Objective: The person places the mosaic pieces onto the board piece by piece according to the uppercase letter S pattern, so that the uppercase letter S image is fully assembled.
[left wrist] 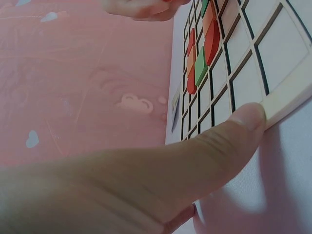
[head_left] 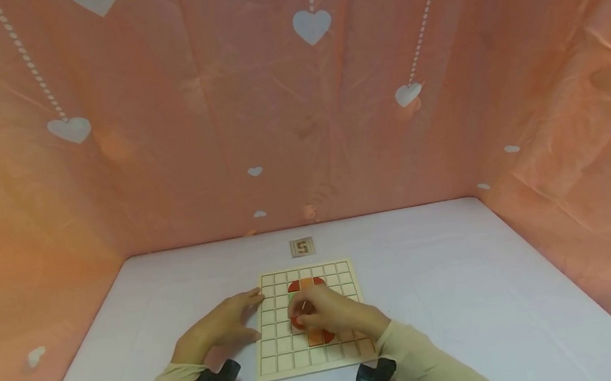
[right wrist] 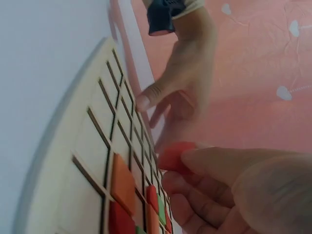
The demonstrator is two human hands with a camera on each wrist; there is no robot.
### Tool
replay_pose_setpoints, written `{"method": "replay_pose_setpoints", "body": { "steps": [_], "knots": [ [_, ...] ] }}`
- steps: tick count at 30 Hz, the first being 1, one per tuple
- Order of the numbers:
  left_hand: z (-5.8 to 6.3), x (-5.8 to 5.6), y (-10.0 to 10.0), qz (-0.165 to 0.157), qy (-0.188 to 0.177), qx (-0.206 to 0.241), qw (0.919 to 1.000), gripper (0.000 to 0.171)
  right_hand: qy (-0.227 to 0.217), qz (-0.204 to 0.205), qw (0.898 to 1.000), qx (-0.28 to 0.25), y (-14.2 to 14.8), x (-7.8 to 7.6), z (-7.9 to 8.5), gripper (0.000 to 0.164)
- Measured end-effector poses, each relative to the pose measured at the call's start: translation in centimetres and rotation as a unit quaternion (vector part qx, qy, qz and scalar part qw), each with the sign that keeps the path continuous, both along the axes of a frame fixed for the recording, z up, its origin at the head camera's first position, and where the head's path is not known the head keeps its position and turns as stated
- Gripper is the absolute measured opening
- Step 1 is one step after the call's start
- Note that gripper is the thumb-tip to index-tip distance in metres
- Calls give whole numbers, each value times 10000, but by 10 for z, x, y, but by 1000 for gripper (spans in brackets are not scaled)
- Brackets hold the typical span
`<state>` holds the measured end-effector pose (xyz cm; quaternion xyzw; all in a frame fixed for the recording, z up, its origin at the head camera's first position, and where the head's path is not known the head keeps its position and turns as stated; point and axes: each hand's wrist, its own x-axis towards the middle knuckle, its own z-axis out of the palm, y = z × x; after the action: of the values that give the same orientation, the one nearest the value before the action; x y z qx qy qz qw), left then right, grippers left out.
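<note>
A pale wooden board (head_left: pixel 269 365) with a square grid lies on the white table. Between thumb and fingertips my right hand (head_left: pixel 325 308) pinches a red piece (right wrist: pixel 174 155), held just over the grid. Several coloured pieces sit in the cells: orange (right wrist: pixel 123 185), green (left wrist: pixel 201 67) and red (left wrist: pixel 211 41), some with rounded corners. Part of this group is hidden under the right hand in the head view. My left hand (head_left: pixel 221 321) rests at the board's left edge; its extended thumb (left wrist: pixel 248 117) touches the rim there.
Behind the board lies a small card (head_left: pixel 302 247) with a brown figure on a grid. A white cloth covers the table (head_left: pixel 428 264). Pink curtains (head_left: pixel 222 131) with pale hearts stand behind and at both sides. Each wrist wears a dark device (head_left: pixel 218 377).
</note>
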<state>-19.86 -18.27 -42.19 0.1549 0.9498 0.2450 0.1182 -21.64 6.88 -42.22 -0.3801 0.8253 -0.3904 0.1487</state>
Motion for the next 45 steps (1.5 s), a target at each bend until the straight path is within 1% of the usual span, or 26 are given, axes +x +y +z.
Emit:
{"method": "replay_pose_setpoints", "body": {
  "steps": [5, 9, 11, 14, 17, 21, 24, 26, 28, 32, 39, 45],
  "knots": [
    [0, -1, 0, 9, -13, 64, 10000, 73, 87, 119, 9995, 271, -4, 4, -2, 6],
    [0, -1, 0, 16, -26, 58, 10000, 73, 168, 224, 9988, 408, -7, 6, -5, 6],
    [0, -1, 0, 35, -39, 63, 10000, 73, 141, 261, 9986, 433, -8, 7, -5, 6],
    [0, 0, 0, 57, -69, 68, 9999, 73, 160, 219, 9982, 544, -9, 9, -6, 6],
    [1, 1, 1, 48, -72, 74, 9999, 73, 159, 92, 9979, 627, -11, 12, -7, 6],
    [1, 2, 1, 29, -66, 40, 10000, 74, 348, -95, 9964, 770, -12, 13, -9, 3],
    [1, 2, 1, 53, -52, 22, 10000, 74, 673, -232, 9930, 947, -12, 13, -10, 2],
    [1, 2, 1, 57, -27, 16, 10000, 74, 841, -293, 9904, 1056, -12, 14, -10, 4],
    [1, 2, 1, 65, -11, 17, 10000, 75, 1000, -314, 9877, 1164, -11, 14, -10, 6],
    [2, 1, 1, 45, -1, 13, 10000, 74, 1155, -284, 9846, 1282, -11, 15, -9, 8],
    [2, 1, 1, 10, -22, 114, 9999, 75, 1167, -224, 9839, 1332, -10, 17, -8, 9],
    [1, 0, 0, -15, -1, 91, 10000, 74, 1125, -184, 9843, 1351, -10, 16, -8, 11]
  ]
}}
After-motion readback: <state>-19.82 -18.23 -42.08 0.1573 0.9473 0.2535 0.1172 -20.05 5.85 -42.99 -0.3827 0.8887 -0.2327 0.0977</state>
